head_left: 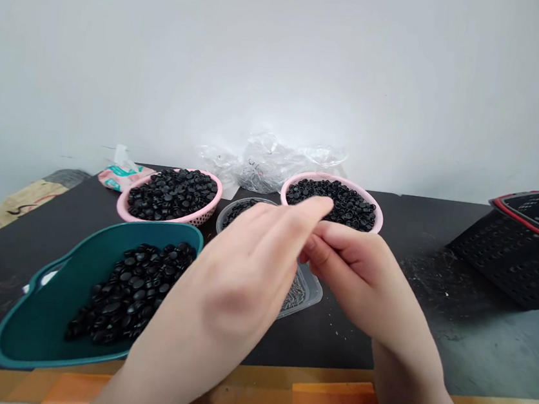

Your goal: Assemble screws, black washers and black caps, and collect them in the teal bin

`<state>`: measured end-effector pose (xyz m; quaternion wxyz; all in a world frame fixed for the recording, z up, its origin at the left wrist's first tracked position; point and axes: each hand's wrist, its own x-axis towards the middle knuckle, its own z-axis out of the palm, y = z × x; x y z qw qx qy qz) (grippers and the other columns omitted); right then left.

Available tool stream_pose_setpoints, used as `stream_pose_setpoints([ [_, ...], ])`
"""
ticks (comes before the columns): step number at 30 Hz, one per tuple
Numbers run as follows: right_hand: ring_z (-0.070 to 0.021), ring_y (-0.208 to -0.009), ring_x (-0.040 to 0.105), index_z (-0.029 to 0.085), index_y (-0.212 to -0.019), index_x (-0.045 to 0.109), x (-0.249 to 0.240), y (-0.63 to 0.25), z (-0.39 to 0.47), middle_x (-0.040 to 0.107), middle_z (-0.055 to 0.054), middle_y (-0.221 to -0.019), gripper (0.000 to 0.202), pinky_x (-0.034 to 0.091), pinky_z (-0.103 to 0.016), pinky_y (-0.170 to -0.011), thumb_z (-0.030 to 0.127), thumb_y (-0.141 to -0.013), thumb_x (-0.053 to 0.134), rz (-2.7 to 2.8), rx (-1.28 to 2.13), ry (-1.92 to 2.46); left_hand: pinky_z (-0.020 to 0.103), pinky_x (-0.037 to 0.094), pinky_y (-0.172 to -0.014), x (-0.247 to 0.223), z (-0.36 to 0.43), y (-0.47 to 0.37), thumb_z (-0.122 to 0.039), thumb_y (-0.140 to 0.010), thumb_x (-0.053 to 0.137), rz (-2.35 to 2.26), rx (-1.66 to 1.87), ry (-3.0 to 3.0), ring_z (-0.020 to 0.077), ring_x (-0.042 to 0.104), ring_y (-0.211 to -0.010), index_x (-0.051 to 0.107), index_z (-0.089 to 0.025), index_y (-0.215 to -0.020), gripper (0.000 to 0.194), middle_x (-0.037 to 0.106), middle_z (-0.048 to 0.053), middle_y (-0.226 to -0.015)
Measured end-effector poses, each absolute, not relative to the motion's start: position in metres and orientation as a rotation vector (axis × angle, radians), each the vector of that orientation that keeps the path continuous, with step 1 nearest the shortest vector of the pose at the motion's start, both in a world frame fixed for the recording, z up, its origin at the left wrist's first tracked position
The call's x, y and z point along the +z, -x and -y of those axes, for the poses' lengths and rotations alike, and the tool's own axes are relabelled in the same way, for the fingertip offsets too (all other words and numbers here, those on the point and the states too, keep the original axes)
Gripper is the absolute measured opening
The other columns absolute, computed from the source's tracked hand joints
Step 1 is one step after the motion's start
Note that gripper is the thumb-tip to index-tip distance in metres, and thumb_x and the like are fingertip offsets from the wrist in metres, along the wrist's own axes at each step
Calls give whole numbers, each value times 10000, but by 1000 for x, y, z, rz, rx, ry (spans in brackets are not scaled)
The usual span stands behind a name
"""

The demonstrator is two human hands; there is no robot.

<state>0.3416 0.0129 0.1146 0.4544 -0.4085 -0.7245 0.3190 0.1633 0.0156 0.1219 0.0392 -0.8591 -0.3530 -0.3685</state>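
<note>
My left hand [247, 271] and my right hand [355, 260] meet in the middle, above the table. The right thumb and index finger are pinched together, touching the fingers of my left hand. The left hand is curled, its back to me, and hides most of its fingers. Whatever is between the fingertips is hidden. Below them, partly covered, lies a clear plastic tray [316, 292] with small metal screws [295, 294]. Behind the left hand stands a round clear tub [220, 222] of small black parts.
Left of my hands a teal basin [25, 336] holds round black caps [133, 290]. Two pink baskets, one left [125, 210] and one right [379, 222], hold more black parts. A clear plastic bag [269, 163] and a tissue pack [121, 175] lie behind; a black basket [511, 255] stands right.
</note>
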Motion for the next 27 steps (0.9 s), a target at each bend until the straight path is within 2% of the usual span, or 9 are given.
stream_pose_setpoints([
  [4, -80, -540, 382, 189, -707, 647, 116, -345, -22, 482, 54, -585, 272, 279, -238, -483, 313, -934, 730, 1634, 961, 837, 160, 549, -863, 129, -18, -157, -188, -1009, 581, 1240, -1461, 2701, 79, 677, -908, 616, -334, -1215, 255, 710, -81, -1125],
  [7, -76, -508, 402, 191, -722, 664, 113, -350, -28, 513, 54, -554, 287, 285, -230, -476, 387, -889, 791, 1507, 1153, 728, 141, 556, -808, 132, -19, -155, -194, -979, 646, 1248, -1568, 2750, 62, 677, -866, 662, -324, -1050, 149, 723, -116, -1041],
  [13, -66, -541, 376, 156, -720, 782, 104, -359, -44, 489, 30, -577, 279, 269, -238, -507, 390, -866, 822, 1443, 1323, 681, 117, 566, -773, 134, -19, -155, -125, -959, 644, 1204, -1684, 2771, 46, 665, -835, 675, -308, -1038, 202, 719, -114, -1047],
  [18, -28, -483, 227, 139, -801, 767, 94, -350, -60, 350, 76, -607, 279, 164, -208, -448, 392, -917, 745, 1229, 1632, 608, 115, 534, -812, 134, -24, -154, -77, -958, 611, 1182, -1642, 2768, 44, 648, -936, 670, -305, -1037, 248, 705, -113, -1059],
  [22, -53, -587, 419, 155, -876, 648, 79, -340, -81, 472, 48, -736, 92, 329, -172, -486, 205, -864, 724, 1056, 1762, 713, 151, 548, -818, 133, -26, -153, -88, -956, 614, 1198, -1688, 2750, 49, 660, -886, 685, -312, -1049, 253, 708, -111, -1084],
  [25, -61, -626, 522, 159, -886, 598, 68, -339, -96, 560, 43, -738, 215, 458, -163, -548, 74, -768, 757, 1070, 1753, 751, 176, 551, -820, 135, -27, -153, -105, -955, 618, 1238, -1690, 2714, 61, 664, -866, 692, -298, -1019, 216, 715, -98, -1063],
  [27, -71, -631, 599, 158, -908, 596, 65, -342, -101, 646, 21, -742, 261, 518, -165, -573, 108, -765, 808, 1097, 1726, 758, 190, 554, -831, 136, -27, -152, -114, -960, 611, 1269, -1695, 2693, 72, 664, -876, 696, -299, -1021, 213, 718, -92, -1067],
])
